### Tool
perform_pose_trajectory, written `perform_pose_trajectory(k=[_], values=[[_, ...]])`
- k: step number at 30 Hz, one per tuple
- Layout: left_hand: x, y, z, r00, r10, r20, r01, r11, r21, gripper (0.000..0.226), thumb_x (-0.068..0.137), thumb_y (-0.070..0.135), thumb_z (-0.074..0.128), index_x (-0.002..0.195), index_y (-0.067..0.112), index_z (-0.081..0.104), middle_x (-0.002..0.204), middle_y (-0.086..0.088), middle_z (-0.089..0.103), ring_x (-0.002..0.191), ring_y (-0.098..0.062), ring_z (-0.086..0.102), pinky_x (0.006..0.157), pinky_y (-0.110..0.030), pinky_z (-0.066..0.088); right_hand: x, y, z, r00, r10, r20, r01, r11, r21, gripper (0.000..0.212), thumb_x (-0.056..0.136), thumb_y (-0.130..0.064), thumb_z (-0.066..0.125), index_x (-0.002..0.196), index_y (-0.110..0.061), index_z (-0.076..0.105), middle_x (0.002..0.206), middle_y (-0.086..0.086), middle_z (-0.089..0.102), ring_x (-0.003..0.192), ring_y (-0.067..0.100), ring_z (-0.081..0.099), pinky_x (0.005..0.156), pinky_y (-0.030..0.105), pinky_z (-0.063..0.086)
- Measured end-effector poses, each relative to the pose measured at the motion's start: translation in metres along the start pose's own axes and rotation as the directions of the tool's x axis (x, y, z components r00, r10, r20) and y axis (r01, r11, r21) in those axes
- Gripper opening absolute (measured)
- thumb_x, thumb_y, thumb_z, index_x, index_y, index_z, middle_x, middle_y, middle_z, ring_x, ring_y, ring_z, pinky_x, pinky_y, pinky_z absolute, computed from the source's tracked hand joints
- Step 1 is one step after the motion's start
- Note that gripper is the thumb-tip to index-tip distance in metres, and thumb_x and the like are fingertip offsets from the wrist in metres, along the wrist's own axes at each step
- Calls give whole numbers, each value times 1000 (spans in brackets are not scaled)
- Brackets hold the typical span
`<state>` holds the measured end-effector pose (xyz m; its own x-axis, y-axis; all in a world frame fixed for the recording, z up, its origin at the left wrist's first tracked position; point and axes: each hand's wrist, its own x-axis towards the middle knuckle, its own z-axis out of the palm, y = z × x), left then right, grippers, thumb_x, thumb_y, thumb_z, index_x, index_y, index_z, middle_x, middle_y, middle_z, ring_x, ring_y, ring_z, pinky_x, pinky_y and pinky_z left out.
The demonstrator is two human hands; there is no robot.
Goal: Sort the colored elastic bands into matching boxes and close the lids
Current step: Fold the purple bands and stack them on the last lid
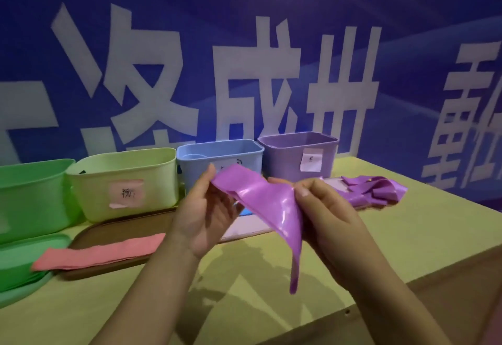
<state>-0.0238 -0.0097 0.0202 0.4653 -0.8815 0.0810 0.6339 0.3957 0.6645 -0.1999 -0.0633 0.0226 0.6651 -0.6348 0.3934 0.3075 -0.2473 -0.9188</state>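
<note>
starting at the left edge of the frame, a green box (30, 198) stands open with its green lid (27, 257) lying flat in front of it, and a pink elastic band (100, 249) stretches from that lid onto a brown lid (130, 225). next along the back row come a pale yellow-green box (122, 184) with a pink label, a blue box (220, 160) and a purple box (296, 154), all uncovered. at centre, the left hand (206, 214) pinches one end of a purple elastic band (263, 203) while the right hand (323, 209) pinches the other, fingers curled on it; the band is held in the air above the table (407, 236), its loose tail hanging down. to the right, near the purple box, more purple bands (372, 190) lie in a heap. the step in hand seems to be folding or straightening this band before boxing it. the next move likely calls for carrying it up and right to the purple box and letting go inside. the lids are not yet on.
</note>
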Motion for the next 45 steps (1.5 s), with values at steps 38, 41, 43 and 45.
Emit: perform_pose_trajectory(k=[38, 41, 43, 45], values=[[-99, 0, 40, 850, 525, 28, -409, 627, 663, 26, 71, 39, 65, 81, 16, 72, 94, -21, 71, 84, -24, 66, 75, -39, 50, -34, 15, 36, 855, -148, 497, 139, 989, 56, 19, 82, -8, 63, 91, -23, 70, 84, -11, 69, 80, 3, 62, 71, 16, 49], [-94, 12, 45, 844, 536, 24, -397, 593, 701, 20, 80, 38, 61, 82, 23, 73, 89, -4, 75, 88, -20, 71, 76, -38, 55, -38, 29, 42, 821, -44, 570, 78, 996, -35, 18, 82, -8, 69, 92, -23, 72, 86, -10, 71, 84, 6, 64, 72, 24, 52], [-90, 19, 46, 852, 523, 15, -374, 589, 716, 16, 88, 32, 56, 90, 23, 69, 87, 0, 76, 84, -16, 72, 69, -34, 55, -36, 35, 44, 851, -45, 524, 84, 995, -51, 17, 81, -10, 70, 90, -24, 73, 87, -9, 72, 87, 10, 64, 76, 31, 52], [-86, 23, 45, 850, 527, -10, -369, 609, 702, 14, 91, 29, 55, 95, 21, 66, 87, 0, 76, 84, -16, 72, 69, -33, 55, -33, 40, 43, 875, -59, 481, 77, 997, -17, 17, 79, -8, 71, 86, -23, 73, 84, -11, 72, 85, 7, 64, 75, 28, 52]])
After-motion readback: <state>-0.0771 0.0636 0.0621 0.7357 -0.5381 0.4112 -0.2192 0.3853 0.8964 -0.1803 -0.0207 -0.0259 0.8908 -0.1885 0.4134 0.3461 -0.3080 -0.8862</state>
